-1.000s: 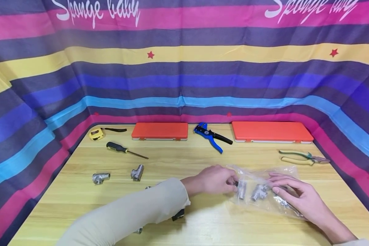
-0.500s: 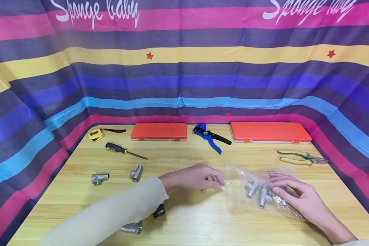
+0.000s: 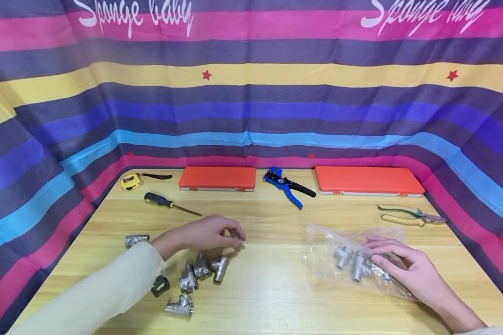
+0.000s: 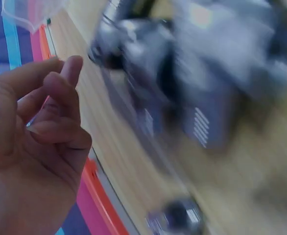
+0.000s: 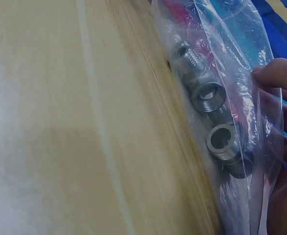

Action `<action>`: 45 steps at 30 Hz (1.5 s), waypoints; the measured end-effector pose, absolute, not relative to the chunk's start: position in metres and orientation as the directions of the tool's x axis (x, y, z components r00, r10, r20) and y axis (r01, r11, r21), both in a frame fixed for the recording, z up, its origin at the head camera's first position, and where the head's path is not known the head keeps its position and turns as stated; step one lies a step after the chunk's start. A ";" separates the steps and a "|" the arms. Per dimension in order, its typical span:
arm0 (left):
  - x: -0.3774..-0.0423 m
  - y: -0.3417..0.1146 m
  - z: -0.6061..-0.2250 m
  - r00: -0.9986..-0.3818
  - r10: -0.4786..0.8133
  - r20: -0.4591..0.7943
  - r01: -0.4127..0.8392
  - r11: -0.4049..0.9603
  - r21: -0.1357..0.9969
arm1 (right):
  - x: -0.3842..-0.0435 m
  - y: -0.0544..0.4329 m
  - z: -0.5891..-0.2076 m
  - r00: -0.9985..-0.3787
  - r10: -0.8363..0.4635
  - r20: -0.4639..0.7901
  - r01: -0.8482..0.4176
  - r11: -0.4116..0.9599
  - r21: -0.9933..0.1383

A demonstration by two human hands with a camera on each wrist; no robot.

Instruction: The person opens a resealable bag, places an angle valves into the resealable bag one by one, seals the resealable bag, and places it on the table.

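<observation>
My right hand [image 3: 406, 265] holds a clear plastic bag [image 3: 320, 253] at the right of the table. Several metal tee pipe fittings [image 3: 361, 267] lie inside it. In the right wrist view my thumb lies on the near side of the bag [image 5: 261, 161], fingers behind it, with threaded fittings [image 5: 209, 95] showing through the plastic. My left hand [image 3: 207, 234] hovers with loosely bent fingers and nothing in them. Just below it sit more tee fittings [image 3: 220, 269], bunched together, with another tee fitting [image 3: 180, 307] nearer the front. The left wrist view shows fittings [image 4: 222, 63] blurred.
A black plastic piece [image 3: 161, 285] lies beside my left sleeve. A tee fitting [image 3: 136, 239] is partly behind that wrist. Farther back are a screwdriver [image 3: 163, 201], tape measure [image 3: 131, 182], two red cases [image 3: 217, 177], blue wire strippers [image 3: 286, 186] and pliers [image 3: 419, 215].
My left hand has let go at the bag's mouth and moved left over the loose fittings. A fitting at that mouth has slid deeper into the bag. My right hand has stayed put.
</observation>
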State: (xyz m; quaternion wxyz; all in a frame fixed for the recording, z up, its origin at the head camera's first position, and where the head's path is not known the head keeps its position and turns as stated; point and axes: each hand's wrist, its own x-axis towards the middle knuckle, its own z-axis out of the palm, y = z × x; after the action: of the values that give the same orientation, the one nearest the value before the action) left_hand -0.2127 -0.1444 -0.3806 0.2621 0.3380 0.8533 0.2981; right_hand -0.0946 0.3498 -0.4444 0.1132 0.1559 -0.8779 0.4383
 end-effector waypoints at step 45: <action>-0.210 -0.114 -0.374 -0.558 0.793 -0.244 0.479 0.549 0.685 | -0.092 0.348 -0.440 -0.936 -0.152 0.317 -0.345 0.577 -0.740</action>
State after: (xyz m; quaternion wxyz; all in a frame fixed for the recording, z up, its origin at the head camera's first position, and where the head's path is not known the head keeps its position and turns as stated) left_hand -0.2097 -0.1143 -0.3741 0.2757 0.3805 0.8357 0.2844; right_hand -0.0921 0.3478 -0.4402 0.1099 0.1411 -0.8811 0.4378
